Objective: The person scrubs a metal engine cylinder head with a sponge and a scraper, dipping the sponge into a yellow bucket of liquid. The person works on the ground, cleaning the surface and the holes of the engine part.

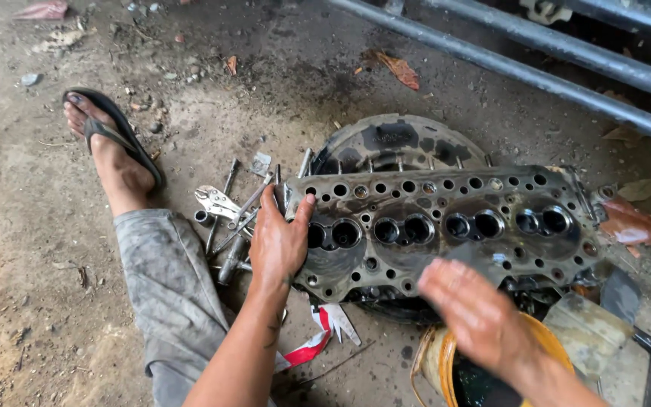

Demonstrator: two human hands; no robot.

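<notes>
While the left hand [279,240], fingers closed over its end, steadies the engine head [446,222], the blurred, flat-spread right hand [476,313] should rub evenly across its near edge.

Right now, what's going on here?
A person sits on a dirt floor working on a cylinder head that lies face up on a round metal part. The left hand grips the head's left end, thumb over the edge. The right hand is blurred over the head's near edge, pressing a dark flat piece against it; what it is I cannot tell. Loose tools lie beside the left hand, and a yellow bucket sits below the right.
</notes>
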